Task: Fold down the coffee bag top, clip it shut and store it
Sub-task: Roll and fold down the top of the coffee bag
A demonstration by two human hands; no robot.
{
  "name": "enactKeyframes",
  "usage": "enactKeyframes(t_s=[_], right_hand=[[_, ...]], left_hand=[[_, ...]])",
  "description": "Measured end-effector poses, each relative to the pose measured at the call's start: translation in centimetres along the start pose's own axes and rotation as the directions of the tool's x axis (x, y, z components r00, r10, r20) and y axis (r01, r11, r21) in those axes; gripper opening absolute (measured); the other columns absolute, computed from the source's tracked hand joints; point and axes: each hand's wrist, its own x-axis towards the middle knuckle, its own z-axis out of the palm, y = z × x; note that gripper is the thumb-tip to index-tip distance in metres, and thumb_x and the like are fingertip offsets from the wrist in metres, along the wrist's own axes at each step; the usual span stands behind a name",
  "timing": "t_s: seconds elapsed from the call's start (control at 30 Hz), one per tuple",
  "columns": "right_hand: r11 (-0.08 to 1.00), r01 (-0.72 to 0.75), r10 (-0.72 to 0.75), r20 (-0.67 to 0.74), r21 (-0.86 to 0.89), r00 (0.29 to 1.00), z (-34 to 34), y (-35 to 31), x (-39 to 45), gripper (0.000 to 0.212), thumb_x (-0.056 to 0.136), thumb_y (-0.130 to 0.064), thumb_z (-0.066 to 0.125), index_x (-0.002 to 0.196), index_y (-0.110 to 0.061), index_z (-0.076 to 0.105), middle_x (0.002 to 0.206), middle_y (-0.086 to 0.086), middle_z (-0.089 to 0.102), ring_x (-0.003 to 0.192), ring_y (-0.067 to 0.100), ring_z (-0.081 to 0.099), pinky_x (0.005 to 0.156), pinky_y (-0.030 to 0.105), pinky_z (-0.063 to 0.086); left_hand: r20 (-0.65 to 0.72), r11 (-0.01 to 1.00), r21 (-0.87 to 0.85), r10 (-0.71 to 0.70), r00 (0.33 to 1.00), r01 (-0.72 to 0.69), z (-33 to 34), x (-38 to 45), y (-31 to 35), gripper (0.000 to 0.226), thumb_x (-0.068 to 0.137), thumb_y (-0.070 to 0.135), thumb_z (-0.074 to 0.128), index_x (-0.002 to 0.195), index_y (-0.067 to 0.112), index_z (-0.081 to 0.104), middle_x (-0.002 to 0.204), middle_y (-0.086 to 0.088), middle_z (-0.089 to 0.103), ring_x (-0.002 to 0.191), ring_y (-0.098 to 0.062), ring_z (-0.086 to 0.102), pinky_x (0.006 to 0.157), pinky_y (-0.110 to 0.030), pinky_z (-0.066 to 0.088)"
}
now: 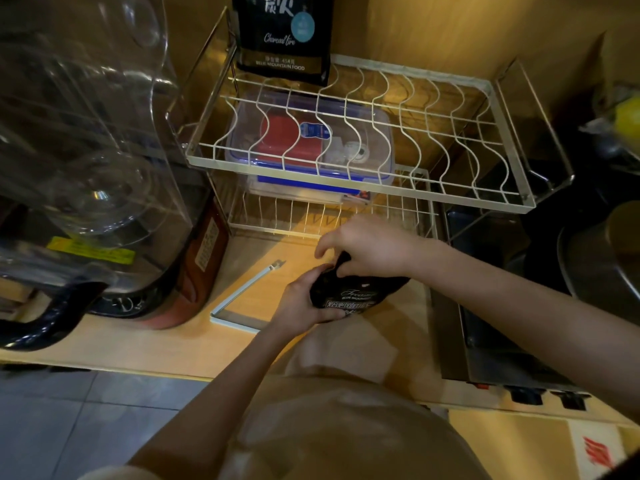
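Observation:
A black coffee bag [356,292] with white print stands on the wooden counter [145,344], just in front of the wire rack. My left hand [304,299] grips its left side. My right hand [370,247] pinches the bag's top from above, fingers curled over the bent-over edge. A long white sealing clip [242,296], opened into an L shape, lies flat on the counter just left of my left hand. A second black coffee bag [282,32] stands upright at the back left of the rack's upper shelf.
The two-tier white wire rack [363,188] holds a clear lidded box [311,140] with a red item inside. A big clear-topped appliance [86,168] fills the left side. A dark stove and pan [588,258] sit to the right.

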Motion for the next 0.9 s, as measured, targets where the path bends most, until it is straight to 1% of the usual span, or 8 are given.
enactKeyframes(t_s=[0.07, 0.1, 0.2, 0.37, 0.53, 0.73, 0.8, 0.9], right_hand=[[0.979, -0.044, 0.052, -0.031, 0.199, 0.998, -0.2, 0.8, -0.4, 0.041, 0.076, -0.018, 0.071, 0.114, -0.019, 0.059, 0.109, 0.004, 0.067, 0.101, 0.018, 0.06, 0.089, 0.038, 0.049], [0.97, -0.058, 0.066, -0.026, 0.234, 0.997, -0.2, 1.3, -0.5, 0.038, 0.076, -0.019, 0.071, 0.112, -0.018, 0.06, 0.108, 0.004, 0.068, 0.098, 0.018, 0.062, 0.088, 0.038, 0.05], [0.978, -0.091, 0.089, 0.015, 0.186, 0.996, 0.2, 2.0, -1.0, 0.023, 0.083, -0.026, 0.064, 0.101, -0.013, 0.068, 0.096, 0.008, 0.072, 0.089, 0.021, 0.064, 0.083, 0.043, 0.051], [0.997, -0.002, 0.007, -0.061, 0.071, 0.998, 0.3, 1.4, -1.5, 0.022, 0.089, -0.027, 0.055, 0.103, -0.018, 0.069, 0.098, 0.003, 0.074, 0.091, 0.019, 0.065, 0.084, 0.04, 0.048], [0.997, 0.074, -0.076, -0.055, -0.038, 0.996, -0.1, 0.8, -1.7, 0.024, 0.091, -0.029, 0.051, 0.107, -0.022, 0.067, 0.102, 0.0, 0.074, 0.094, 0.018, 0.064, 0.084, 0.038, 0.047], [0.998, 0.051, -0.051, -0.016, -0.029, 0.999, 0.7, 0.7, -1.0, 0.026, 0.092, -0.029, 0.048, 0.109, -0.022, 0.066, 0.103, 0.001, 0.072, 0.096, 0.018, 0.063, 0.085, 0.039, 0.046], [0.999, 0.04, -0.04, -0.006, -0.013, 0.999, 0.9, 0.6, -0.9, 0.025, 0.091, -0.029, 0.049, 0.108, -0.021, 0.066, 0.102, 0.001, 0.072, 0.095, 0.019, 0.063, 0.085, 0.039, 0.046], [0.999, 0.025, -0.025, 0.004, -0.031, 1.0, 1.0, 0.4, -0.4, 0.024, 0.09, -0.029, 0.05, 0.107, -0.02, 0.066, 0.103, 0.002, 0.072, 0.096, 0.021, 0.062, 0.085, 0.041, 0.047]], left_hand=[[-0.024, 1.0, -0.017, -0.008, 1.0, 0.008, -0.1, 0.1, -0.3, 0.083, 0.056, 0.023, 0.085, 0.128, 0.014, 0.045, 0.121, -0.009, 0.062, 0.111, -0.017, 0.057, 0.094, -0.031, 0.048], [-0.035, 1.0, -0.022, -0.008, 0.999, 0.007, -0.2, 0.1, -0.5, 0.082, 0.055, 0.022, 0.086, 0.127, 0.013, 0.047, 0.119, -0.009, 0.063, 0.11, -0.017, 0.058, 0.093, -0.031, 0.049], [-0.058, 0.999, -0.041, -0.003, 0.998, 0.001, -0.3, 0.0, -0.5, 0.078, 0.056, 0.024, 0.086, 0.124, 0.014, 0.051, 0.117, -0.007, 0.065, 0.108, -0.015, 0.059, 0.092, -0.03, 0.05], [-0.105, 0.999, -0.041, 0.026, 0.994, -0.03, -0.1, -0.4, -0.3, 0.067, 0.058, 0.034, 0.083, 0.117, 0.019, 0.057, 0.105, 0.006, 0.067, 0.095, 0.004, 0.058, 0.078, -0.004, 0.045], [-0.113, 0.995, -0.006, 0.1, 0.989, -0.101, -0.3, 0.1, -0.3, 0.057, 0.059, 0.032, 0.083, 0.11, 0.016, 0.062, 0.099, 0.005, 0.067, 0.091, 0.004, 0.058, 0.074, -0.001, 0.042], [-0.072, 0.989, 0.065, 0.14, 0.988, -0.135, -0.5, 0.3, -1.3, 0.056, 0.062, 0.03, 0.081, 0.112, 0.014, 0.061, 0.1, 0.008, 0.061, 0.095, 0.016, 0.048, 0.073, 0.007, 0.034], [-0.033, 0.991, 0.069, 0.115, 0.993, -0.112, -0.7, 0.4, -1.6, 0.056, 0.062, 0.033, 0.081, 0.111, 0.016, 0.061, 0.097, 0.011, 0.06, 0.09, 0.015, 0.05, 0.07, 0.008, 0.034], [0.032, 0.995, 0.077, 0.062, 0.998, -0.065, -1.2, 0.9, -1.4, 0.061, 0.059, 0.035, 0.082, 0.113, 0.017, 0.058, 0.093, 0.014, 0.059, 0.085, 0.003, 0.054, 0.064, 0.007, 0.034]])
